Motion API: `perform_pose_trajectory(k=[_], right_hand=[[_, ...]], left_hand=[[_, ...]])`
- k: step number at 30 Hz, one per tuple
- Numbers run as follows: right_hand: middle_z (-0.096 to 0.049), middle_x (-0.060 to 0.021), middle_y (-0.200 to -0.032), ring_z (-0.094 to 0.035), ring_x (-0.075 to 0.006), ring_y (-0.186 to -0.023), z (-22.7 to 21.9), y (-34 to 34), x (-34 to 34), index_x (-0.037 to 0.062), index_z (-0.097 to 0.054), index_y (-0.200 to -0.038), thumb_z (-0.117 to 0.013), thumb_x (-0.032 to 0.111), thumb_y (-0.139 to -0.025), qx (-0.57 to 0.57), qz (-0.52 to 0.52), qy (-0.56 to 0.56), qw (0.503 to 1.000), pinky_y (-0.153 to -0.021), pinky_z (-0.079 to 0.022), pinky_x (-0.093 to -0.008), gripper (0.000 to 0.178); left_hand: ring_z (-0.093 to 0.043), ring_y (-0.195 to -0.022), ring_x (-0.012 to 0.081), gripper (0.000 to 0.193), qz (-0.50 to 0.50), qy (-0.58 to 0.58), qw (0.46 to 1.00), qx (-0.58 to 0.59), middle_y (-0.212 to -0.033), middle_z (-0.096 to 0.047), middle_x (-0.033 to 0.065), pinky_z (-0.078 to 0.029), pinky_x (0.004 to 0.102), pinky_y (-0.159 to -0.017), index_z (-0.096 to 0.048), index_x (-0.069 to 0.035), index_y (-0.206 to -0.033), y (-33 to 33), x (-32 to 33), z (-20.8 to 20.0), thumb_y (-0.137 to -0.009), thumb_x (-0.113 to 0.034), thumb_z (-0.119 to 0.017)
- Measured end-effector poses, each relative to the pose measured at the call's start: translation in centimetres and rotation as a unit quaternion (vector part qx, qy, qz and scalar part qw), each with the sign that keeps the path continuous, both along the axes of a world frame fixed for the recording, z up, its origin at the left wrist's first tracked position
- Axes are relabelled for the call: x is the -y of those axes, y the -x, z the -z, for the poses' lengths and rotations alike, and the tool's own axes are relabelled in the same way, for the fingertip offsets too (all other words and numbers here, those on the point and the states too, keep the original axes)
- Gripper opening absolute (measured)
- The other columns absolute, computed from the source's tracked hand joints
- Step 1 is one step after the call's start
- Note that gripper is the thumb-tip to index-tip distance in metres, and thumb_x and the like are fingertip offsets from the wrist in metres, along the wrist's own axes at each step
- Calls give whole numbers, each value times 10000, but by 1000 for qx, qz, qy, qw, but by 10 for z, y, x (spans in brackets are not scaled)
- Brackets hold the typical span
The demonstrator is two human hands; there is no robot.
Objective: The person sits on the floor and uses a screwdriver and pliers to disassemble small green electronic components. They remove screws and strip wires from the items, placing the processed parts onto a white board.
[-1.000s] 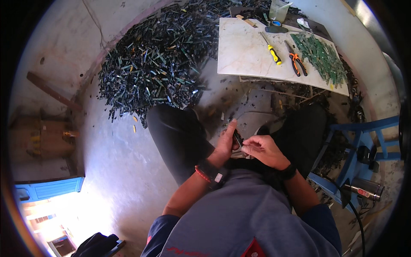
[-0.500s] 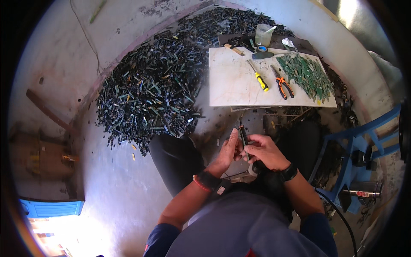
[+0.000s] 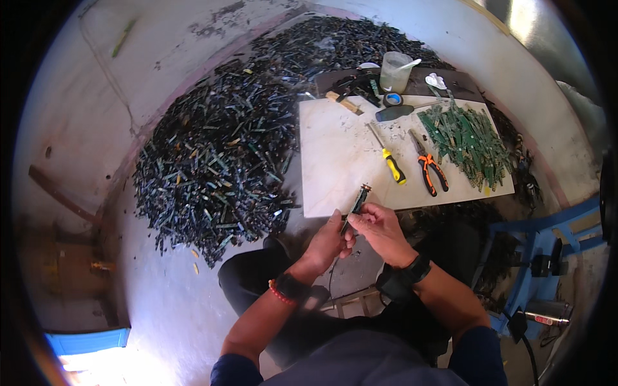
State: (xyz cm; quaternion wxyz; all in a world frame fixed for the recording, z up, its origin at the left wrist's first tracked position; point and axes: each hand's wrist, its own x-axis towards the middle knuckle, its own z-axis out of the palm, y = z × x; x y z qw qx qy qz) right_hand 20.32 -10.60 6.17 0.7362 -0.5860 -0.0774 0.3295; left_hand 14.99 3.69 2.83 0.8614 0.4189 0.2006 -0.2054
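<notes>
Over my lap, at the near edge of the white board, both my hands hold a narrow dark circuit board strip. It tilts up and away, with a coppery piece at its far end. My left hand is closed round the lower end, which the fingers partly hide. My right hand pinches the strip from the other side, thumb along it. On the board beyond lie a yellow-and-black screwdriver and orange-handled pliers. To their right is a pile of green circuit board strips.
A large heap of dark strips covers the floor at left and back. Behind the board stand a plastic cup with a white stick, a roll of blue-centred tape and a dark-headed tool. A blue chair is at right.
My view has shifted, so the board appears lower and nearer. Both hands have moved a little forward with the strip, and more of its far end now shows above my fingers.
</notes>
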Motion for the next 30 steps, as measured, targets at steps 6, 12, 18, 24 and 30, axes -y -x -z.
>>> perform_pose_trajectory(k=[6, 12, 18, 24, 30], right_hand=[[-600, -47, -685, -546, -106, -588, -2, -21, 5, -10, -596, -862, -621, 226, -899, 144, 27, 242, 959, -539, -446, -258, 240], [-591, -39, -769, -506, -107, -641, -19, -55, 30, -7, -628, -976, -700, 101, -814, 365, 270, 296, 840, -597, -442, -252, 207], [-617, -123, -896, -582, -283, -792, -4, -83, 59, 32, -619, -1052, -729, 211, -772, 464, 168, 515, 701, -699, -485, -365, 350], [-613, -114, -915, -593, -318, -841, 1, -76, 47, 41, -618, -1065, -704, 254, -777, 499, 110, 540, 669, -694, -494, -409, 368], [-604, -146, -869, -584, -343, -810, 11, -78, 36, 30, -599, -1068, -645, 201, -809, 543, 84, 521, 653, -660, -477, -439, 314]], left_hand=[[-364, -604, 101, 404, 6, 93, 996, -5, -695, -394, -23, -291, 226, -504, -517, -131, -838, -18, 6, -2, -965, -500, -410], [-342, -531, 105, 414, -51, 132, 990, -8, -651, -402, -1, -288, 212, -478, -411, -145, -725, -28, -5, -17, -969, -478, -435], [-352, -523, 121, 399, -39, 116, 991, -61, -650, -405, 6, -303, 236, -487, -421, -136, -760, -17, -3, -10, -977, -470, -422], [-362, -516, 128, 436, -36, 101, 993, -44, -649, -418, 12, -309, 243, -493, -428, -131, -749, -15, -3, -7, -962, -512, -431], [-369, -529, 125, 445, -38, 105, 993, -44, -651, -419, 9, -310, 241, -491, -433, -130, -738, -15, -1, -2, -961, -515, -432]])
